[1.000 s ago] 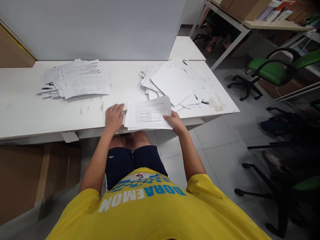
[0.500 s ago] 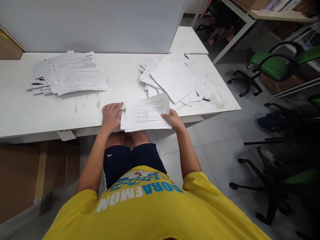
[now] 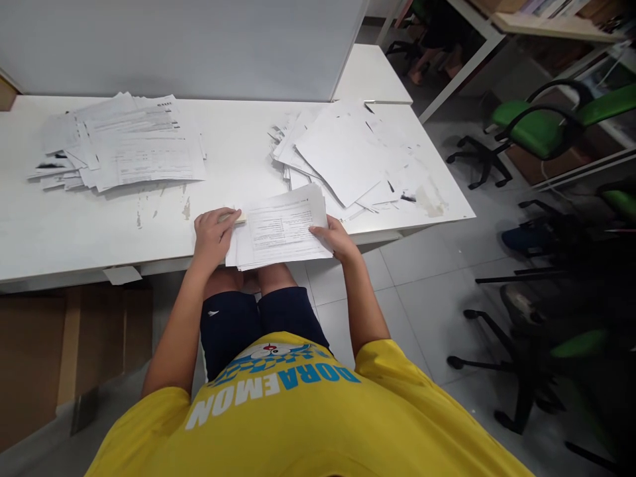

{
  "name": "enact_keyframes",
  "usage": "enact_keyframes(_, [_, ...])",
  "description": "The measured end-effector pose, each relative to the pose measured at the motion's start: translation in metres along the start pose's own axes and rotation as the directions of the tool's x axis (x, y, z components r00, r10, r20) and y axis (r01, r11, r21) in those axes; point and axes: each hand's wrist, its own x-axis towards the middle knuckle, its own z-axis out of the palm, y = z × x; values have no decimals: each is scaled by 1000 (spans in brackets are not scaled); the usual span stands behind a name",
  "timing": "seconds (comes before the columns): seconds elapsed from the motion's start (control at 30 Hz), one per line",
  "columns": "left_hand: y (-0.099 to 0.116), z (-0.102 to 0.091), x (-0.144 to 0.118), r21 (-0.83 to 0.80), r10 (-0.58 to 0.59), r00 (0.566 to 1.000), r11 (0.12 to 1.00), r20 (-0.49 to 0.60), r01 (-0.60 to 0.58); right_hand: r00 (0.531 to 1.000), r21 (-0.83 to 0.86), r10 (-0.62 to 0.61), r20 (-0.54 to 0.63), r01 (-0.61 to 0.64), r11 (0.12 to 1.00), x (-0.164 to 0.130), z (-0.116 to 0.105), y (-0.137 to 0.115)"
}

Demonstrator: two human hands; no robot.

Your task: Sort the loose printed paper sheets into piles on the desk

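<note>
Since the earlier frame, both hands and the sheaf of printed papers (image 3: 281, 228) had slid a little toward the left of the frame and the sheaf's near edge had come further off the desk's front edge, over the person's knees. Largest in view was the white desk (image 3: 238, 165), which ran across the upper half of the frame against a pale partition. On it, at the upper left, lay a spread pile of printed forms (image 3: 122, 142); right of centre lay a looser heap of mostly blank white sheets (image 3: 348, 152), fanned out toward the desk's right corner. Just below that heap, at the frame's centre, the sheaf sat partly on the desk and partly beyond its front edge. The right hand (image 3: 335, 242) was closed on the sheaf's right edge, thumb on top and fingers underneath. The left hand (image 3: 211, 232) rested at the sheaf's left edge, fingers curled over a small pale object (image 3: 237, 216), too small to identify. At the right of the frame stood a green office chair (image 3: 541, 129).
</note>
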Motion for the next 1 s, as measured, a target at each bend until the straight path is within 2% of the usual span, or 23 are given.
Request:
enact_keyframes(0.3, [0, 3, -1, -5, 9, 999, 1000, 30, -9, 999, -1, 4, -40, -4, 1000, -2, 4, 3])
enact_keyframes(0.47, [-1, 1, -1, 2, 13, 1000, 1000, -16, -13, 997, -24, 11, -82, -13, 1000, -4, 10, 0])
enact_keyframes(0.6, [-4, -3, -1, -11, 26, 998, 1000, -48, -27, 985, -171, -145, -89, 128, 977, -8, -3, -17])
enact_keyframes(0.67, [-7, -3, -1, -37, 29, 997, 999, -73, -32, 950, -214, -261, -174, 222, 951, -5, -17, -28])
enact_keyframes(0.7, [-8, -4, -2, -48, 27, 996, 998, -85, -31, 917, -209, -311, -248, 263, 942, 0, -24, -33])
enact_keyframes(0.8, [-10, -4, -3, -57, 14, 996, 998, -84, -19, 770, -146, -407, -491, 388, 910, 26, -40, -45])
enact_keyframes(0.87, [-11, -4, -4, -58, 13, 997, 998, -78, -18, 690, -137, -424, -587, 432, 891, 49, -45, -50])
enact_keyframes(0.93, [-11, -4, -5, -62, 18, 996, 998, -85, -23, 648, -222, -425, -633, 375, 900, 70, -47, -54])
enact_keyframes(1.0, [-10, -3, -5, -59, 18, 995, 998, -93, -24, 625, -400, -434, -649, 205, 893, 84, -48, -59])
